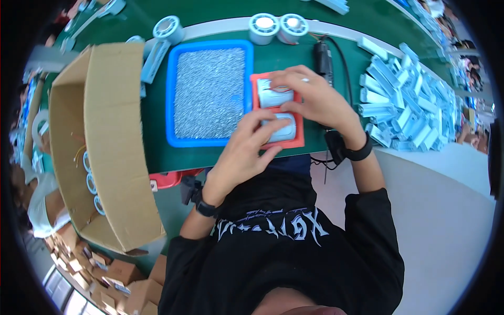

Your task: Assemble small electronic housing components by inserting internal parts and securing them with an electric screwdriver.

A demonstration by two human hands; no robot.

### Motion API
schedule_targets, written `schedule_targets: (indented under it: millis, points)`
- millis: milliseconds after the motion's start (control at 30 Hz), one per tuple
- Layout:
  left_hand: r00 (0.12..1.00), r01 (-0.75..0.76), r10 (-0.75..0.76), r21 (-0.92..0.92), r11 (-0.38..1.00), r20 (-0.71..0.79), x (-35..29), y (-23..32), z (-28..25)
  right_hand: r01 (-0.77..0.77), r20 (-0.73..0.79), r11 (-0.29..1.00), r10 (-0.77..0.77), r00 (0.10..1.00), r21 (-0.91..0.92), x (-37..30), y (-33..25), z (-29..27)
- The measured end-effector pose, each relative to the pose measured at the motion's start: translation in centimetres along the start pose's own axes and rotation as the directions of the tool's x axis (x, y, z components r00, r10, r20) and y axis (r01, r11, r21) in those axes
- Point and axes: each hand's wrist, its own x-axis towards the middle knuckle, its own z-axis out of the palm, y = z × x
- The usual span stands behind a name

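Note:
A red holder (300,137) lies on the green table in front of me, with two pale blue cylindrical housings lying in it. My right hand (315,97) reaches over the far housing (274,97), its fingers and thumb bent around it. On the near housing (286,132), my left hand (247,144) has its fingers over the top and its thumb by the near edge. The hands partly cover both housings. Just left of the holder stands a blue tray (170,105) full of small metal screws (210,92).
A black electric screwdriver (324,60) with a cable lies right of the holder. Pale blue plastic pieces (401,100) are heaped farther right. Several similar housings (263,27) stand along the back. At left, an open cardboard box (113,142) holds more parts.

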Motion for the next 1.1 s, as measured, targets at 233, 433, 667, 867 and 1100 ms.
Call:
schedule_targets:
  millis: [233,433,667,867,1100]
  points:
    - [0.923,0.254,-0.293,-0.178,0.951,-0.25,-0.2,0.3,0.7,-0.081,-0.036,0.996,0.082,0.996,0.028,-1.2,-0.1,-0.7]
    - [0.866,0.417,-0.496,-0.446,0.792,-0.071,-2.5,-0.9,0.1,-0.197,-0.328,0.942,0.102,0.939,-0.272,-1.4,4.3,-11.1]
    - [0.916,0.204,-0.335,-0.467,0.861,-0.219,-1.7,-0.1,0.9,-0.459,-0.008,0.372,0.77,0.638,-0.807,0.3,18.2,-16.4]
    - [0.907,0.219,-0.385,-0.59,0.777,-0.17,-1.1,-0.3,0.2,-0.53,-0.159,0.355,0.698,0.698,-0.77,2.3,14.6,-13.8]
    - [0.928,0.197,-0.359,-0.686,0.7,-0.101,0.0,0.1,0.5,-0.332,-0.418,0.928,0.238,0.877,-0.167,-0.7,-2.0,-17.7]
